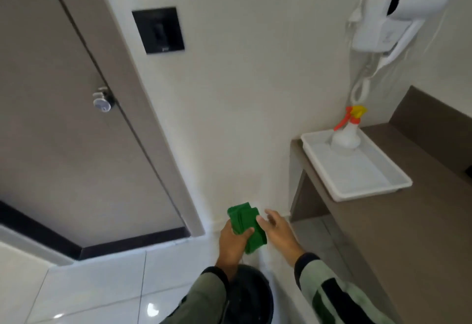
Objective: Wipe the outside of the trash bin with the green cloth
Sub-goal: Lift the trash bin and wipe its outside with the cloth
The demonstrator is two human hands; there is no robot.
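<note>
A folded green cloth is held up in front of the white wall, gripped in my left hand. My right hand is open beside the cloth, its fingertips touching the cloth's right edge. Below my arms stands the black trash bin on the floor by the wall; my left sleeve hides much of it.
A brown counter runs along the right, carrying a white tray with a spray bottle. A white hair dryer hangs on the wall above. A brown door is at left; glossy white tiles cover the floor.
</note>
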